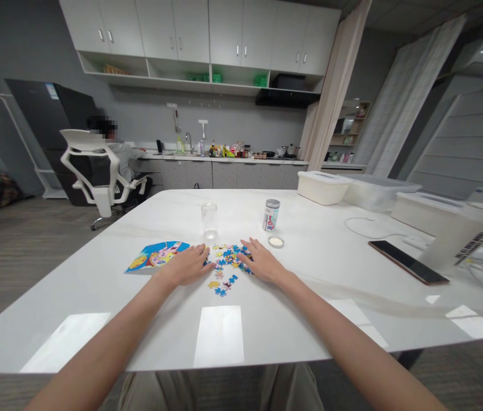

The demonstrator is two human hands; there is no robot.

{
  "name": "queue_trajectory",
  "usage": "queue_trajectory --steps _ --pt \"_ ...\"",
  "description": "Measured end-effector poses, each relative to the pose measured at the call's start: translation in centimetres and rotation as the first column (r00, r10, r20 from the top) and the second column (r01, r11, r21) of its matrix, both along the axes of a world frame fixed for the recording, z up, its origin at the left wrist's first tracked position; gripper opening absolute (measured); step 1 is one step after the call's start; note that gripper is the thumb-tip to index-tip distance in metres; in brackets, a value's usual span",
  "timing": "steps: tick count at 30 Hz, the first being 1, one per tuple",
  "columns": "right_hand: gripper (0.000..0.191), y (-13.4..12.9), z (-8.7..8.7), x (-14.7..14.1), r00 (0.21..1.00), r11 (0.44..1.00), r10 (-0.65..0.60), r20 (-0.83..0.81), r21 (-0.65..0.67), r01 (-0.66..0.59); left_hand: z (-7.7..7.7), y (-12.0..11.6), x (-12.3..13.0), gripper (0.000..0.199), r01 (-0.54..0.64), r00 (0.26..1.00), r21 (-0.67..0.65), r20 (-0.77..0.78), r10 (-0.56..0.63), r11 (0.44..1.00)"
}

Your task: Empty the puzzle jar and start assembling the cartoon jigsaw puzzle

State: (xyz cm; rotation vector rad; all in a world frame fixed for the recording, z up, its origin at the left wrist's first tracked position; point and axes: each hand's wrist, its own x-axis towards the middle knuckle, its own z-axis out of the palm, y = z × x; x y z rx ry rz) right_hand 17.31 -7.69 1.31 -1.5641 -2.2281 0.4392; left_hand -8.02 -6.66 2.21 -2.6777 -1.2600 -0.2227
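Observation:
A pile of small jigsaw puzzle pieces (233, 255), mostly blue and yellow, lies on the white table between my two hands. Several loose pieces (220, 291) are spread nearer to me. My left hand (190, 265) rests at the pile's left side, fingers apart, partly over the right edge of a colourful picture sheet (155, 256). On the pile's right side, my right hand (262, 260) lies with its fingers spread, touching or covering some pieces. Behind the pile stand a clear jar (209, 220) and a printed can (271, 215). A round lid (276, 242) lies flat before the can.
On the table's (309, 319) right side are a smartphone (408, 261), a white cable (369, 235), a lidded white box (323, 188) and a clear plastic bin (373, 192). A person (124, 157) sits on a white office chair (103, 188) by the far counter.

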Motion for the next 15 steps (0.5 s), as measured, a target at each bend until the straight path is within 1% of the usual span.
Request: queue_trajectory --steps 2,3,5,6,9,11,15 --pt "0.069 -0.1 -0.1 -0.2 0.998 0.998 0.04 0.054 -0.04 -0.038 -0.2 -0.7 1.0 0.046 0.025 0.998 -0.019 -0.054 -0.026 1.0" --pt "0.07 -0.1 -0.2 -0.2 0.996 0.997 0.059 0.072 -0.047 -0.056 -0.2 -1.1 1.6 0.048 0.058 0.996 -0.03 -0.073 -0.06 0.998" --pt "0.07 -0.2 -0.3 -0.4 0.991 0.995 0.094 0.096 -0.046 -0.09 -0.6 -1.6 2.5 0.049 0.106 0.991 -0.028 -0.077 -0.108 0.994" --pt "0.07 -0.3 -0.3 -0.4 0.989 0.994 0.109 0.104 -0.042 -0.105 -0.8 -1.7 3.0 0.051 0.112 0.991 -0.026 -0.075 -0.114 0.993" --pt "0.068 -0.3 -0.3 -0.5 0.983 0.99 0.138 0.123 -0.029 -0.135 -1.8 -1.8 3.9 0.063 0.059 0.998 -0.05 -0.023 -0.06 0.997" --pt "0.067 -0.2 -0.3 -0.4 0.983 0.993 0.117 0.144 -0.032 -0.113 -2.3 -1.6 4.3 0.067 0.053 0.999 -0.074 0.001 -0.053 0.996" --pt "0.064 0.3 -0.2 0.2 0.977 0.999 -0.019 0.213 -0.035 0.027 -2.4 -1.4 4.5 0.069 0.103 0.994 -0.103 0.033 -0.1 0.989"
